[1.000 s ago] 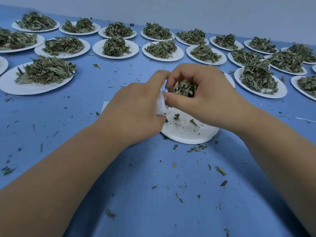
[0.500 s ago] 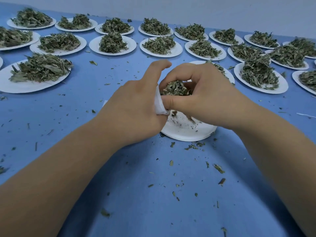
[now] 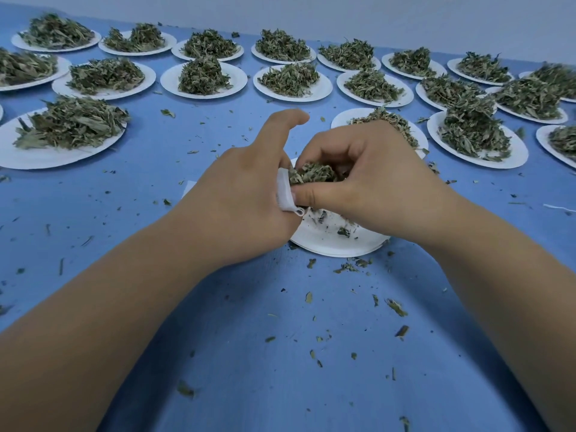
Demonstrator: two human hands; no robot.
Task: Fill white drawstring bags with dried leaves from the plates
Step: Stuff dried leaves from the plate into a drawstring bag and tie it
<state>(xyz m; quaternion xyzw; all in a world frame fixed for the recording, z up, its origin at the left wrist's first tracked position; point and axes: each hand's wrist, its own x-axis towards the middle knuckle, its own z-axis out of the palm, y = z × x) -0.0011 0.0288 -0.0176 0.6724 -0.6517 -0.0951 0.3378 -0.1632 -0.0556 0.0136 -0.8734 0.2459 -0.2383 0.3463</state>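
My left hand [image 3: 246,194] grips a white drawstring bag [image 3: 285,194] at its mouth, index finger raised; most of the bag is hidden behind the hand. My right hand [image 3: 367,182] has its fingers curled round a clump of dried leaves [image 3: 313,173] at the bag's opening, thumb pressed against the bag's rim. Both hands hover over a nearly bare white plate [image 3: 336,241] holding only a few leaf crumbs.
Several white plates heaped with dried leaves fill the far half of the blue table, such as one at left [image 3: 62,132] and one at right [image 3: 477,138]. Another leaf plate [image 3: 346,118] sits just behind my right hand. Leaf bits litter the cloth [image 3: 280,353].
My right hand has sunk lower and pushed the leaf clump further into the bag's mouth. The left index finger has lifted off the clump and points up.
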